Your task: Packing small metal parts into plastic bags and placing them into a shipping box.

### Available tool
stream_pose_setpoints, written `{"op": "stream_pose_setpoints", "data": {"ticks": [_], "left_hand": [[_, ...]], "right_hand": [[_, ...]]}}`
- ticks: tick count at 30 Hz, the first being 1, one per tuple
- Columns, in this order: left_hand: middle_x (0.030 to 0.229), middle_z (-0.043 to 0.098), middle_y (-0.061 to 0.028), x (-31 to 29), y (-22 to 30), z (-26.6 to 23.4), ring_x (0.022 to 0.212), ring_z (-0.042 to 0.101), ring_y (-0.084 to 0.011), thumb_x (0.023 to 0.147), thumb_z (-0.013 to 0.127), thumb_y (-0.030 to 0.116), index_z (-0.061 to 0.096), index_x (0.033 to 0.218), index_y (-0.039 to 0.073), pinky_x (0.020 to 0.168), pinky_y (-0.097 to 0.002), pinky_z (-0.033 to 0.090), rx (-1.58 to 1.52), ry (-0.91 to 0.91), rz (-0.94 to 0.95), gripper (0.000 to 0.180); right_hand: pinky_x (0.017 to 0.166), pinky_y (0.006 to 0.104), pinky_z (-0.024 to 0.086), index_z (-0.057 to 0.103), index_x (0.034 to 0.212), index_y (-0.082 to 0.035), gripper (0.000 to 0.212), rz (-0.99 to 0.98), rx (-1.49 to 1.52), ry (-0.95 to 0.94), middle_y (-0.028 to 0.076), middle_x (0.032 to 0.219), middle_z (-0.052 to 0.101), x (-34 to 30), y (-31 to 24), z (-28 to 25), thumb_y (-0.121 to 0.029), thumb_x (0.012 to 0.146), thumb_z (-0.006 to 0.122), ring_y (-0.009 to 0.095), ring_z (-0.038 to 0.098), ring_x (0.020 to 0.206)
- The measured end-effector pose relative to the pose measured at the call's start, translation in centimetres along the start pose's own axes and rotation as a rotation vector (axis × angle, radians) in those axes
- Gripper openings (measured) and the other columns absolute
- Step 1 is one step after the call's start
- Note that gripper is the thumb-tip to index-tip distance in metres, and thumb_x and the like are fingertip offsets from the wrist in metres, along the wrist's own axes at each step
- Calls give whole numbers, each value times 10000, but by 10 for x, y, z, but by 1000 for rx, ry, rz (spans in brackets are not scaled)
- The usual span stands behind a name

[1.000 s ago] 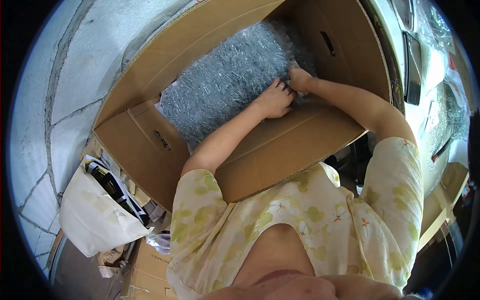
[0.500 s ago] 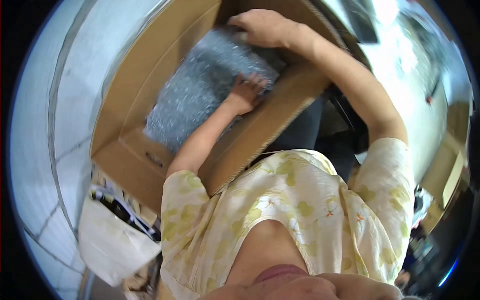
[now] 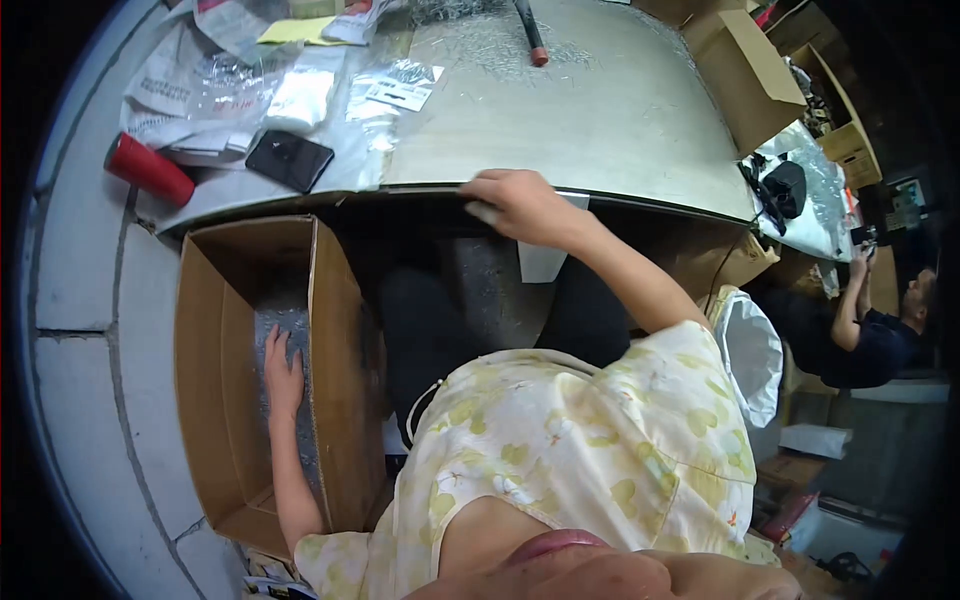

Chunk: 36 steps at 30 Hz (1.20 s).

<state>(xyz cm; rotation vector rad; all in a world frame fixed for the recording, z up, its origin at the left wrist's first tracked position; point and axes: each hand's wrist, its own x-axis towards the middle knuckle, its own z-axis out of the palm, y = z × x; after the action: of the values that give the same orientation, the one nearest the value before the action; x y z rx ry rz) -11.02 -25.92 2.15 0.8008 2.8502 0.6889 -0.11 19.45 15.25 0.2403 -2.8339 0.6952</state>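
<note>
A tall cardboard box (image 3: 335, 350) stands at my left side with its top uncovered. Down inside it lies bubble wrap (image 3: 268, 322), mostly in shadow and partly hidden by the box wall. My left hand (image 3: 284, 382) reaches in and rests on the wrap, fingers extended and apart. At the near edge of the worktable (image 3: 590, 150), my right hand (image 3: 525, 207) hovers with its fingers curled together. Its palm side faces away, so anything inside is hidden. A white sheet-like piece (image 3: 541, 262) hangs below that hand, under the table edge.
On the table's left lie a red cylinder (image 3: 150, 170), a black phone (image 3: 290, 161) and plastic bags (image 3: 300, 95). A dark tool with a red tip (image 3: 532, 35) lies among clear scraps. Another cardboard box (image 3: 745, 80) stands far right. A co-worker (image 3: 880, 330) is at right.
The view has swung from the box to the table. My right hand has left the box and come to the table edge. My left hand stays in the box on the bubble wrap.
</note>
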Motion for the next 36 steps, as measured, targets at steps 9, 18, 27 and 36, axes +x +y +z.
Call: {"op": "stream_pose_setpoints", "data": {"ticks": [9,18,27,36], "left_hand": [[1178,619,-169,99,189,-48,1063,615,-276,862,575,-27,618,1073,-45,941,-329,461,-359,147,107,216],[1083,675,-182,511,228,-42,963,661,-238,848,685,188,622,1113,-50,801,-316,500,-336,452,402,361],[1105,647,-103,568,385,49,996,601,-206,630,856,362,536,1274,56,896,-322,467,-448,-168,491,782],[1072,673,-187,463,429,99,975,634,-276,736,788,322,583,1220,-39,861,-379,477,-162,189,467,637]], "right_hand": [[873,398,499,642,1085,21,300,404,133,532,221,1012,676,62,218,-53,-107,814,643,351,652,990],[900,490,467,514,1156,49,440,614,93,236,296,1059,630,166,316,-56,-170,791,627,432,602,1027],[629,298,405,539,1197,22,431,806,329,98,31,716,483,-12,280,-160,-134,796,564,137,455,644],[402,290,490,543,1192,28,494,681,529,328,95,637,614,-133,259,-133,-95,713,536,166,570,399]]}}
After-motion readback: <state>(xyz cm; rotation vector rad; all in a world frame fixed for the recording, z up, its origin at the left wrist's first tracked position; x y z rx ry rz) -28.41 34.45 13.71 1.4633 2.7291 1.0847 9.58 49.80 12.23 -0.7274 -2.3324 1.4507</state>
